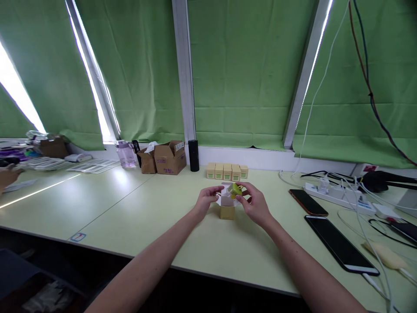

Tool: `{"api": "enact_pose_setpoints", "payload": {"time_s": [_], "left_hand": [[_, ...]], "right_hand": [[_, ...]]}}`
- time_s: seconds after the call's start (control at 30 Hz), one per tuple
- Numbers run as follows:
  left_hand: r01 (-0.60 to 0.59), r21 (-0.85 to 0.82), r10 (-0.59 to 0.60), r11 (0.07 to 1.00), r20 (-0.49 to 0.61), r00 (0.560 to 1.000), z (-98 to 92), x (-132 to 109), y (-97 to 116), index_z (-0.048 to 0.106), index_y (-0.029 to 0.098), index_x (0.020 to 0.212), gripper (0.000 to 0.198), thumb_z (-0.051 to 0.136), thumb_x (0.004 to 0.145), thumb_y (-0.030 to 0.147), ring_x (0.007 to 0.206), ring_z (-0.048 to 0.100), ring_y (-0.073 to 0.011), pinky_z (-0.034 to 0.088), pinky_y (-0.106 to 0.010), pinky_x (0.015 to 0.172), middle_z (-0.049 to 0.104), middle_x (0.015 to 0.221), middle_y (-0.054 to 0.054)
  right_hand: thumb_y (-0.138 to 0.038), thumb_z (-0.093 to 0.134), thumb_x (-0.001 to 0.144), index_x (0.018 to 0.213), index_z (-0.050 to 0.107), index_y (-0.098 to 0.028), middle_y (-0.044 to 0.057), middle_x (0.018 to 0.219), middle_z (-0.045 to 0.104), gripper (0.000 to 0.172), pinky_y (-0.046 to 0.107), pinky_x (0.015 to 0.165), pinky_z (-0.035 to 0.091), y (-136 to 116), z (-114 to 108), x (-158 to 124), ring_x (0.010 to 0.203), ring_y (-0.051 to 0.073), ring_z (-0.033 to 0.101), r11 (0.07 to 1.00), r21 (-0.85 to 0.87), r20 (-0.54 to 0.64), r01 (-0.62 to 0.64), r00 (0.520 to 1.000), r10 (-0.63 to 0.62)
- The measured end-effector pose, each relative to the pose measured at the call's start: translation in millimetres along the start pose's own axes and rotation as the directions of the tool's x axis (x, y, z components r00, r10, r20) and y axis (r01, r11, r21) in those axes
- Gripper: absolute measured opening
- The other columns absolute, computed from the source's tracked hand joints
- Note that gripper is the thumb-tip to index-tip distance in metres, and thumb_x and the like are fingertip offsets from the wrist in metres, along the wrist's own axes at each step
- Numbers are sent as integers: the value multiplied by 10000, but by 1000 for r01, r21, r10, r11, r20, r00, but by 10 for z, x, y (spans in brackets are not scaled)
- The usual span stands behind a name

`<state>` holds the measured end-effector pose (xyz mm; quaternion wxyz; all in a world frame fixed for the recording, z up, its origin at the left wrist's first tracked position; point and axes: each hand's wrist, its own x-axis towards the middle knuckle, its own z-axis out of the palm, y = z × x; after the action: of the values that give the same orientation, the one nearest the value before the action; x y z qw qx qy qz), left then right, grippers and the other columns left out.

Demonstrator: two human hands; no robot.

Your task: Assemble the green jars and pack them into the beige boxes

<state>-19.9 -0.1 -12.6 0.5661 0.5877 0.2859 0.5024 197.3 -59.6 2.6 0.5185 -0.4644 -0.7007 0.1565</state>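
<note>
A small tan cardboard box [227,213] stands on the table with its white-lined flaps raised. At the box's left side, my left hand [206,201] is closed, thumb and fingers at a flap. My right hand [256,203] pinches a small yellow-green object [235,190] with a loop on top, just above the open mouth of the box. Its exact kind is too small to make out. A row of several similar closed boxes [227,172] with green labels sits behind my hands.
Brown cartons [170,158], a black cylinder [193,155] and a clear purple bottle [125,154] stand along the back. On the right lie a phone [308,202], a larger tablet-like device [340,241] and a power strip [339,198] with cables. Another person's hand [8,176] shows far left.
</note>
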Motion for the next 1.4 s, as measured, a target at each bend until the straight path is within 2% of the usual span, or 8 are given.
{"api": "enact_pose_setpoints", "payload": {"time_s": [0.33, 0.5, 0.8, 1.13, 1.33, 1.4], "left_hand": [[-7, 6, 8, 1000, -19, 1000, 3, -4, 14, 821, 146, 1068, 501, 684, 586, 132, 1002, 645, -261, 471, -354, 866, 769, 1056, -119], [-16, 19, 16, 1000, -15, 1000, -13, 7, -16, 810, 146, 1095, 503, 687, 608, 134, 1003, 656, -264, 484, -370, 876, 768, 1102, -120], [-22, -12, 22, 1000, -27, 999, 0, 9, -12, 812, 132, 1072, 507, 693, 580, 126, 941, 634, -235, 470, -336, 838, 760, 985, -101], [-21, 2, 21, 1000, -40, 999, 11, -10, 16, 812, 130, 1071, 492, 714, 589, 132, 876, 616, -201, 462, -329, 835, 754, 990, -95], [-27, 17, 28, 999, -43, 999, 20, -14, 35, 818, 132, 1057, 486, 723, 581, 140, 876, 608, -199, 459, -329, 836, 753, 994, -99], [-28, 20, 29, 999, -44, 999, 21, -16, 37, 818, 135, 1059, 485, 723, 583, 144, 881, 606, -199, 457, -330, 840, 754, 1011, -100]], "right_hand": [[-274, 604, 888, 1163, 580, -289, 17, 1054, 732, 277, 302, 667, 491, -89, 48, -63, 864, 213, 693, 976, -217, 79, 17, 997, 1], [-244, 596, 886, 1142, 569, -282, 31, 1078, 709, 260, 314, 686, 452, -134, 49, -86, 824, 207, 653, 941, -334, 140, 53, 990, -6], [-206, 620, 856, 1107, 547, -265, 52, 1096, 680, 268, 300, 654, 456, -142, 91, -104, 841, 203, 639, 949, -309, 149, 65, 989, -19], [-197, 643, 848, 1090, 558, -272, 47, 1086, 664, 268, 300, 650, 463, -109, 129, -114, 877, 211, 632, 944, -322, 138, 70, 990, -26], [-244, 543, 973, 1024, 603, -270, 47, 1012, 692, 83, 286, 640, 415, -85, 176, -102, 933, 219, 625, 926, -361, 129, 113, 989, -70], [-237, 508, 999, 988, 618, -272, 41, 966, 700, 116, 288, 647, 407, -77, 200, -89, 938, 222, 622, 923, -369, 100, 109, 992, -77]]}}
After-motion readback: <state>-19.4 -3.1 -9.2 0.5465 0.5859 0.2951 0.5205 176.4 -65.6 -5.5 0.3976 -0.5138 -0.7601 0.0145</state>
